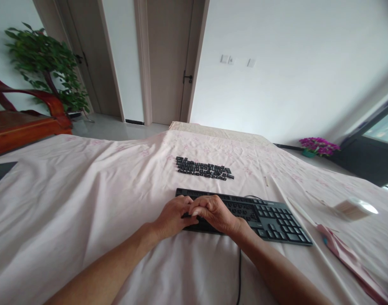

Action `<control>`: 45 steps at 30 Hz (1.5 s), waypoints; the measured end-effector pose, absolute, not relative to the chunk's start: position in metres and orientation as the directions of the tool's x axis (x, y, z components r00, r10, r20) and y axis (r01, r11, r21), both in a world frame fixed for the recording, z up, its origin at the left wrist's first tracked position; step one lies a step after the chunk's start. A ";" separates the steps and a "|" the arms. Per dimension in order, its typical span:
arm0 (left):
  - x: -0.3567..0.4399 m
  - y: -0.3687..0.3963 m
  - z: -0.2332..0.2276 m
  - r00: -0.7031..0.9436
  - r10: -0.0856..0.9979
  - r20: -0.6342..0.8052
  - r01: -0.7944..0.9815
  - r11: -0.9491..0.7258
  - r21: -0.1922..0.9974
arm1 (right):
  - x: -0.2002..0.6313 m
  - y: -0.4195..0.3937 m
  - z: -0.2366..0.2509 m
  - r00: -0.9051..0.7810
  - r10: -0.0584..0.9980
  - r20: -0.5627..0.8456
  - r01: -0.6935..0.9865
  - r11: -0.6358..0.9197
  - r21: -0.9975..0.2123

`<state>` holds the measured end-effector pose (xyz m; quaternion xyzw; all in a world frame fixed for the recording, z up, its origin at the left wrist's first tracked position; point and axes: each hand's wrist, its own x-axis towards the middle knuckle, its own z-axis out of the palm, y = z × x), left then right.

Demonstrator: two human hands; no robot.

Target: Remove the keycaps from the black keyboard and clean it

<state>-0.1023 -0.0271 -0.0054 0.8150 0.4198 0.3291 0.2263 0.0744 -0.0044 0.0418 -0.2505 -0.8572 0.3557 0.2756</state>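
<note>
As the left hand (174,215) and right hand (214,212) meet over the black computer keyboard (285,222), loose keycaps (203,166) lie in rows beyond it.
The step in hand appears to be close work at its left section, beside bare key sockets (240,209); the next move likely calls for a steady keyboard. The fingers curl closely together; whether they grip anything cannot be told.
</note>
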 end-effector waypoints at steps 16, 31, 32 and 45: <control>-0.091 -0.034 -0.006 0.319 0.847 0.425 0.420 -0.529 0.737 | 0.073 -0.011 0.025 -0.498 0.386 0.777 0.117 0.917 -0.380; -0.092 -0.020 -0.013 -0.011 0.979 0.205 0.036 -0.205 0.978 | 0.078 0.010 0.043 -0.541 0.764 0.351 0.631 0.645 -0.431; -0.092 -0.020 -0.012 -0.020 0.979 0.201 0.023 -0.201 0.979 | 0.077 0.010 0.042 -0.547 0.773 0.320 0.641 0.633 -0.433; -0.096 -0.022 -0.011 -0.044 0.906 0.422 0.336 -0.384 0.860 | 0.074 0.068 0.053 -0.405 0.890 0.207 0.742 0.453 -0.494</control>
